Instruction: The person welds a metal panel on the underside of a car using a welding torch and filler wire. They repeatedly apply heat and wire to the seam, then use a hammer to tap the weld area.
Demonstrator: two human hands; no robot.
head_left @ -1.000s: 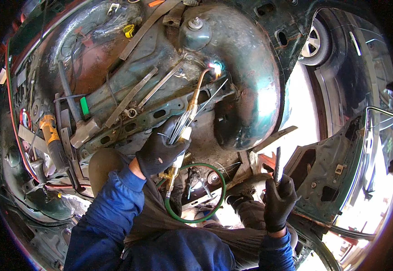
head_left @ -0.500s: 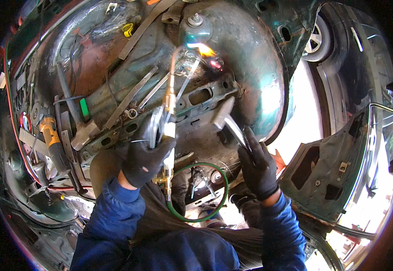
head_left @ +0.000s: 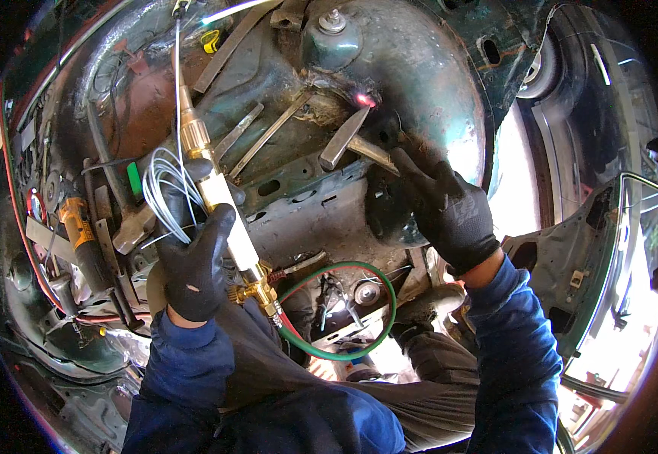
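Hammer point(head_left: 349, 138) at far glowing spot point(head_left: 365, 100).
Left hand point(head_left: 196, 265) curled around torch point(head_left: 239, 242) and wires point(head_left: 159, 185); right hand point(head_left: 454, 218) gripping the hammer.

One head-worn fisheye looks down at left hand point(head_left: 199, 276) and right hand point(head_left: 456, 216) nearby.

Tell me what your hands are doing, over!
Left hand: torch, wire coil. Right hand: hammer, pointed end by glowing spot. Metal strip left of hammer.

hammer head point(head_left: 345, 139): matt metal | torch valve point(head_left: 261, 294): glossy brass
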